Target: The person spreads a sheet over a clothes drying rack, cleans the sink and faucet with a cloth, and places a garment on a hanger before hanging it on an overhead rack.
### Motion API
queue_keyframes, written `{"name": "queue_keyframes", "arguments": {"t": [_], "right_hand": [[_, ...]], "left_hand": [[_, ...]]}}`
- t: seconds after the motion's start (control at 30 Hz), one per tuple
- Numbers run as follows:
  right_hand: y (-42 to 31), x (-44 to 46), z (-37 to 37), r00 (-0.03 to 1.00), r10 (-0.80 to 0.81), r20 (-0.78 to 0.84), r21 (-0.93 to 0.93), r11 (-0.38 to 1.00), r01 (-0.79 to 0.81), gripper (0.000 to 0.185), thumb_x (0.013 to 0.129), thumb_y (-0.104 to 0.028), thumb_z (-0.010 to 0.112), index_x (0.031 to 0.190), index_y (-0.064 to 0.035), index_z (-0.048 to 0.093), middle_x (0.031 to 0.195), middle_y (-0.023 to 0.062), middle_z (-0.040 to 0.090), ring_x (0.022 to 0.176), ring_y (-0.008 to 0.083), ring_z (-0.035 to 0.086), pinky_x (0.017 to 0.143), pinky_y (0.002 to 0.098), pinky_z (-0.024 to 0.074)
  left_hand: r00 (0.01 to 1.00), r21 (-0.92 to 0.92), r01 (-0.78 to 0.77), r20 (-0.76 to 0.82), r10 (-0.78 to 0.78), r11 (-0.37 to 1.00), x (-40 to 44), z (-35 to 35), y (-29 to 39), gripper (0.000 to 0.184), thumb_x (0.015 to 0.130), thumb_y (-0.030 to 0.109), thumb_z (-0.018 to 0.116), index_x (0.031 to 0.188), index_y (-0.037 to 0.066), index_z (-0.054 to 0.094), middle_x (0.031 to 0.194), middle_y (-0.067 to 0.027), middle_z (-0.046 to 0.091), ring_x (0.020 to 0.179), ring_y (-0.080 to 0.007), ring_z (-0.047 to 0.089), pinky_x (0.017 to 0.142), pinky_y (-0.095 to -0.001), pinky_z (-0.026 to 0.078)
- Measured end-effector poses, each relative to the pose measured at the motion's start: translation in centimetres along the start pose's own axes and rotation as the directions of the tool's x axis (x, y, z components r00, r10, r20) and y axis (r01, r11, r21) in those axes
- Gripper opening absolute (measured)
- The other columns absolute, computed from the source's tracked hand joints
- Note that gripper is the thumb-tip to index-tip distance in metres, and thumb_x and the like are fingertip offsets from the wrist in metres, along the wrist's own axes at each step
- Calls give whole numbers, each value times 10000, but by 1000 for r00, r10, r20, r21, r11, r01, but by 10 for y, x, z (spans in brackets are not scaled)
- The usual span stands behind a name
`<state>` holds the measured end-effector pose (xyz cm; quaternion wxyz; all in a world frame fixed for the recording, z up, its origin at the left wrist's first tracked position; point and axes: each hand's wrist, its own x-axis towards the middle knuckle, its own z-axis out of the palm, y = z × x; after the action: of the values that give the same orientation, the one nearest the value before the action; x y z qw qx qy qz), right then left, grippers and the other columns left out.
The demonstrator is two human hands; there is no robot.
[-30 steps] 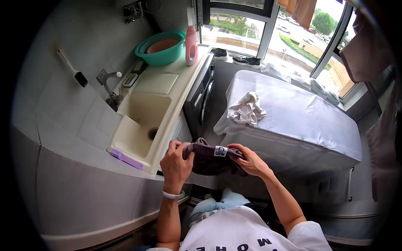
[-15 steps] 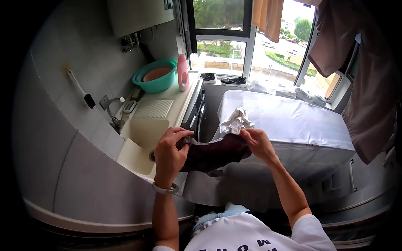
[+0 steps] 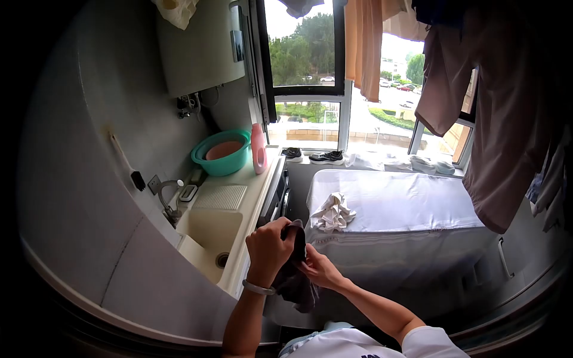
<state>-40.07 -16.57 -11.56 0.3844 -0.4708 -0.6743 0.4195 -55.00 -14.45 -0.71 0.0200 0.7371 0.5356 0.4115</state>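
A small dark garment (image 3: 298, 287), perhaps underpants, hangs bunched between my two hands in front of me. My left hand (image 3: 268, 250) is closed around its upper edge, with a bracelet on the wrist. Against the other side of the cloth, my right hand (image 3: 322, 268) pinches it with the fingers, slightly lower. The garment's lower part dangles free, and its full shape is hidden by folds. Just beyond my hands, a crumpled white cloth (image 3: 333, 213) lies on the near left corner of a covered surface.
A white cover (image 3: 406, 197) drapes a large box-shaped thing. At left are a sink (image 3: 200, 235), faucet (image 3: 172, 209), green basin (image 3: 230, 161), pink bottle (image 3: 258, 149) and wall brush (image 3: 128, 164). Trousers (image 3: 501, 107) hang at right. Shoes (image 3: 327, 157) stand by the window.
The garment was stretched wide between my hands and now hangs gathered. My right hand has come left, close to my left hand. The view has tilted upward.
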Motion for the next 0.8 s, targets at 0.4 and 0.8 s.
{"name": "queue_keyframes", "arguments": {"t": [0.4, 0.8], "right_hand": [[27, -4, -27, 906, -303, -296, -477, 869, 134, 172, 792, -155, 618, 935, -64, 587, 888, 159, 641, 826, 371, 629, 711, 454, 490], [-33, 97, -120, 966, -173, -192, -264, 957, 119, 242, 813, -51, 544, 1043, -43, 617, 876, 152, 672, 757, 260, 655, 717, 354, 507]], "left_hand": [[993, -229, 17, -109, -44, 973, 0, 0, -26, 133, 858, 168, 607, 852, 35, 604, 694, -179, 644, 688, -372, 646, 614, -438, 488], [976, -406, 159, 199, -83, 900, -45, -52, -55, 268, 737, -41, 610, 981, 42, 687, 946, -115, 616, 837, -256, 632, 753, -323, 509]]}}
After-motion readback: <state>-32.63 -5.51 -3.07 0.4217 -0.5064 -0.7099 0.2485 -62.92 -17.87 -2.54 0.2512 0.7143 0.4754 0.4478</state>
